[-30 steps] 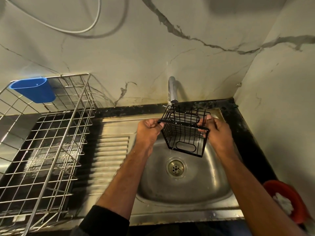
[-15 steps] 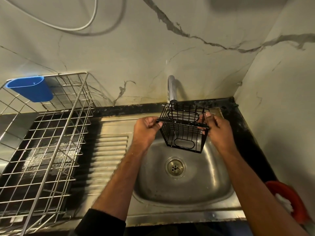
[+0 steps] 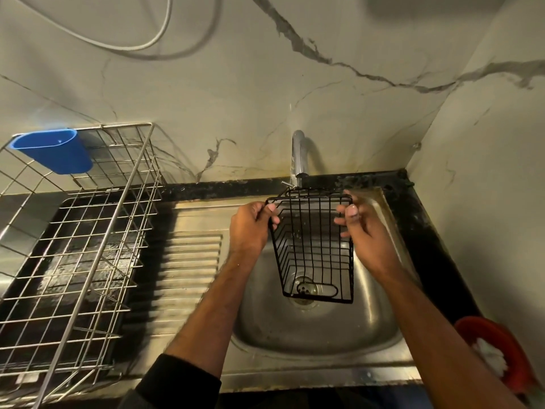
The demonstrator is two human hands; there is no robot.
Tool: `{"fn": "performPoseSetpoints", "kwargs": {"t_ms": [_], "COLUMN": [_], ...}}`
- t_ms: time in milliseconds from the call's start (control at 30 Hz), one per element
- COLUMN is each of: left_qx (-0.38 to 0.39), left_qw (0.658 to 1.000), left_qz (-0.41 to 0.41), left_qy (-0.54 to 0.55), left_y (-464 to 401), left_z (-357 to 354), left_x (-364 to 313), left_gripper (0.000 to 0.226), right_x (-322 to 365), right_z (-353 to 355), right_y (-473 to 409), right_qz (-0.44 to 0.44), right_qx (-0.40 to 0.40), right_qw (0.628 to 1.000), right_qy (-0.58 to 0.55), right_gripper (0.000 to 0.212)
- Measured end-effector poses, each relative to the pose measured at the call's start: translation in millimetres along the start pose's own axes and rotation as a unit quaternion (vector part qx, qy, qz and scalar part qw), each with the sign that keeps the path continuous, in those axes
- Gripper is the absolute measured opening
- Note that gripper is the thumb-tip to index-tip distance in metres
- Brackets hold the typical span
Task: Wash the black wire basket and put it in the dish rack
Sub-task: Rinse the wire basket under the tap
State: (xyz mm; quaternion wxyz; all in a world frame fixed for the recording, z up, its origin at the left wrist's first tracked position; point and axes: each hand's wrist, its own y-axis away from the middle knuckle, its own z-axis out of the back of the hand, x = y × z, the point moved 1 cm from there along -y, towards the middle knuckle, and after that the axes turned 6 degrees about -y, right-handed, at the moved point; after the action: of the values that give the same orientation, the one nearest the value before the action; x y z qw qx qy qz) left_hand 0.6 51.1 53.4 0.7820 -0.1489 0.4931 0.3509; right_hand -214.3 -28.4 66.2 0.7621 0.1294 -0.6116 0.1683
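A blue plastic cup (image 3: 56, 152) is hanging on the far left corner of the wire dish rack (image 3: 73, 246), at about ten o'clock from the middle of the view. The rack is standing on the bench at nine o'clock, over a dark tray, just beside the ribbed steel drainboard (image 3: 191, 261).

Moving right, the left hand (image 3: 250, 228) is gripping the left upper rim of the black wire basket (image 3: 315, 249), its fingers curling round the wire in a closed grip. The basket is hanging in the air over the steel sink (image 3: 368, 320), tilting so that its open side is facing the camera and its far end is pointing down toward the drain (image 3: 305, 289), which is showing through the wires. Its upper edge is sitting just under the spout of the tap (image 3: 298, 154) at twelve o'clock.

The right hand (image 3: 368, 237) is holding the basket's right rim, thumb over the front of the wire and fingers lying behind it; its grip is looser than the left one, with the fingers only partly bent.

At four o'clock, by the right edge, a red bowl (image 3: 501, 349) with something white in it is sitting on the dark bench (image 3: 427, 231).
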Motion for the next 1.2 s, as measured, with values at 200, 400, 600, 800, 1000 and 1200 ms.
{"fn": "performPoseSetpoints", "kwargs": {"t_ms": [200, 400, 600, 800, 1000, 1200], "left_qx": [0.010, 0.062, 0.038, 0.066, 0.129, 0.247], "left_qw": [0.999, 0.994, 0.994, 0.994, 0.990, 0.951], "left_qz": [0.044, 0.090, 0.064, 0.036, -0.007, 0.051], "left_qy": [-0.030, 0.017, -0.082, -0.075, -0.057, 0.177], "left_y": [1.5, 1.5, 5.4, 12.9, 27.4, 54.9], "left_z": [-5.7, -18.7, -28.6, -28.7, -41.0, -54.4], "left_x": [5.7, 24.4, 38.4, 32.4, 35.5, 18.1], "left_gripper": [0.027, 0.019, 0.034, 0.045, 0.033, 0.026], "right_x": [7.8, 25.2, 34.9, 18.5, 13.6, 11.1], "right_z": [-4.5, -11.6, -24.7, -41.5, -58.8, -64.0], "right_y": [-9.9, -19.6, -27.2, -43.5, -53.9, -61.5], "right_qz": [0.011, 0.031, 0.018, -0.037, -0.087, -0.071], "right_qx": [-0.036, -0.048, 0.002, 0.042, 0.079, 0.040], "right_qw": [0.998, 0.991, 0.988, 0.988, 0.987, 0.992], "right_qy": [0.059, 0.122, 0.154, 0.141, 0.113, 0.101], "right_gripper": [0.037, 0.035, 0.037, 0.039, 0.056, 0.054]}}
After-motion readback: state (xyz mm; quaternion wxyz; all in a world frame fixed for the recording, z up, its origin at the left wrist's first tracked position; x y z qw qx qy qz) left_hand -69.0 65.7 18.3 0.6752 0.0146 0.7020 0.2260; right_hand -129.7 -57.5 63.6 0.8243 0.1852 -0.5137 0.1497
